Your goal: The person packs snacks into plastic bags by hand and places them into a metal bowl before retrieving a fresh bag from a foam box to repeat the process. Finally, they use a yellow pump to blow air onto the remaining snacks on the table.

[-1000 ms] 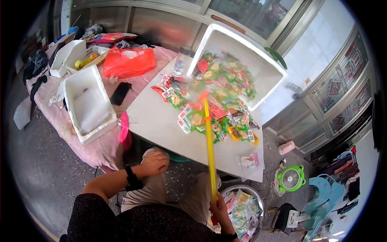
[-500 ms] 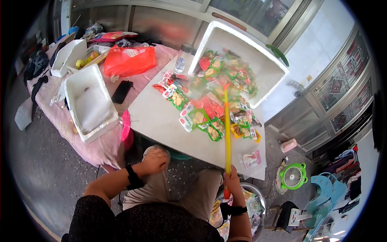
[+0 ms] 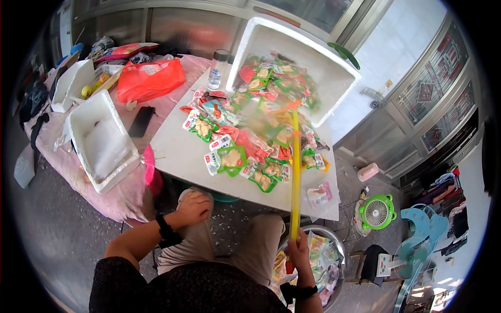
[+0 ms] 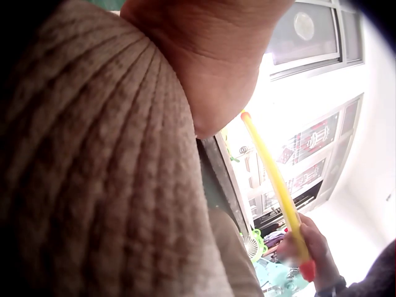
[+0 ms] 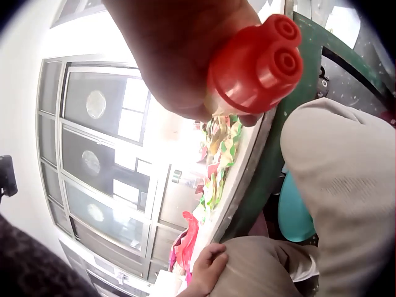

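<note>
My right hand (image 3: pixel 299 250) grips the lower end of a long yellow stick (image 3: pixel 296 177) with orange-red ends. Its far tip reaches over a heap of sealed food packets (image 3: pixel 229 159) on the table, where the picture is hazy and blurred. Up close in the right wrist view, the stick's red end cap (image 5: pixel 263 65) with two round knobs pokes out past my palm. My left hand (image 3: pixel 195 207) rests on my left knee, holding nothing. Behind the heap a white foam box (image 3: pixel 334 78) lies tipped, its mouth facing me, and packets spill from it.
A water bottle (image 3: pixel 217 69) stands left of the foam box. Beside my right leg is a metal basin (image 3: pixel 339 250) full of packets. A second foam box (image 3: pixel 102 141), a phone (image 3: pixel 141 121) and a red plastic bag (image 3: pixel 151 81) lie on the pink-covered bed (image 3: pixel 107 201).
The stick has swung rightward from over the middle of the heap, and my right hand has moved right and up, then slightly back down. The view shifted a little; my left hand stays on the knee.
</note>
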`<state>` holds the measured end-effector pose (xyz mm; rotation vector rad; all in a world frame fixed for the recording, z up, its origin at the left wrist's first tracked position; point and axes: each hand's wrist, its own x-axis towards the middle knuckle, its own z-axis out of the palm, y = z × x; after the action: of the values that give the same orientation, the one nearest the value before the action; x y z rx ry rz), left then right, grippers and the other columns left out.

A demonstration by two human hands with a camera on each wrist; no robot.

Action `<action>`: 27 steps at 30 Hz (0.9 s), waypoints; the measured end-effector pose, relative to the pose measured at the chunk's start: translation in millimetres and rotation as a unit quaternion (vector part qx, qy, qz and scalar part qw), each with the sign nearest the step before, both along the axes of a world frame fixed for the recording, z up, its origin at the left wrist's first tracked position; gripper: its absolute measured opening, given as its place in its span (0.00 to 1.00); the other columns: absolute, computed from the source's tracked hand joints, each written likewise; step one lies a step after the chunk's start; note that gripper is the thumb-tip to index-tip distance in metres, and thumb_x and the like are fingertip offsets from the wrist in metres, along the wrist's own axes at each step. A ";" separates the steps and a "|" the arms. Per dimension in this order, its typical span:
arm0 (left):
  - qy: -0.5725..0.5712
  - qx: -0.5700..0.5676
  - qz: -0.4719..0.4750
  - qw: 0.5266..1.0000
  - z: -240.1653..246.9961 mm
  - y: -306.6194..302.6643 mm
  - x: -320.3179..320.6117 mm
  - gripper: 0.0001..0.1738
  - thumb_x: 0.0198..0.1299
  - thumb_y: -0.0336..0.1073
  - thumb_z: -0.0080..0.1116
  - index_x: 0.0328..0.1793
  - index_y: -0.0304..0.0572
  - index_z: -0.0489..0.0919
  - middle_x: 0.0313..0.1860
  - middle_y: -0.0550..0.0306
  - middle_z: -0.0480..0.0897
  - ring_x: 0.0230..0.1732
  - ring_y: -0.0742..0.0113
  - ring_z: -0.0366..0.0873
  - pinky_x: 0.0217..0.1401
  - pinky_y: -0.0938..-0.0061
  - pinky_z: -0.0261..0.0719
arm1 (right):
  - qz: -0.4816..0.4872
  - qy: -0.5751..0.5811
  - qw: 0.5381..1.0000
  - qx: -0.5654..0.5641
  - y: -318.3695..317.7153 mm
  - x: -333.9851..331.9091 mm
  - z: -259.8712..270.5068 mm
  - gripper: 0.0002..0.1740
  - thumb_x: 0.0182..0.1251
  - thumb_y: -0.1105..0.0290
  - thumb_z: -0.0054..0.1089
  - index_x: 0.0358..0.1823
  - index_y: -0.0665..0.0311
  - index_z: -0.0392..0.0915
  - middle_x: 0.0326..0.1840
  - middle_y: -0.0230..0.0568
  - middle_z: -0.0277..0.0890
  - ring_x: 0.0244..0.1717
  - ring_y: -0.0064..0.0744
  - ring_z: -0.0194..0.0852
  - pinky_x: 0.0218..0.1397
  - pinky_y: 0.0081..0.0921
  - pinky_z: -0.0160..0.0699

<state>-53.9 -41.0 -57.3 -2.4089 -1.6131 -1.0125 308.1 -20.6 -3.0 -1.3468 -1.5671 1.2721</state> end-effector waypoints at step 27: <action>0.002 -0.001 0.002 1.000 -2.4 2.8 5.4 0.08 0.35 0.36 0.56 0.26 0.48 0.74 0.35 0.64 0.74 0.40 0.62 0.68 0.43 0.67 0.65 | -0.106 0.007 0.994 -0.034 8.8 44.4 12.5 0.29 0.55 0.77 0.45 0.60 0.63 0.49 0.22 0.34 0.64 0.15 0.20 0.64 0.17 0.18 0.66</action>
<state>-48.6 -38.2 -59.7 -2.4071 -1.6184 -1.0038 352.5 -11.8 9.5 -1.4999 -1.3418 1.2111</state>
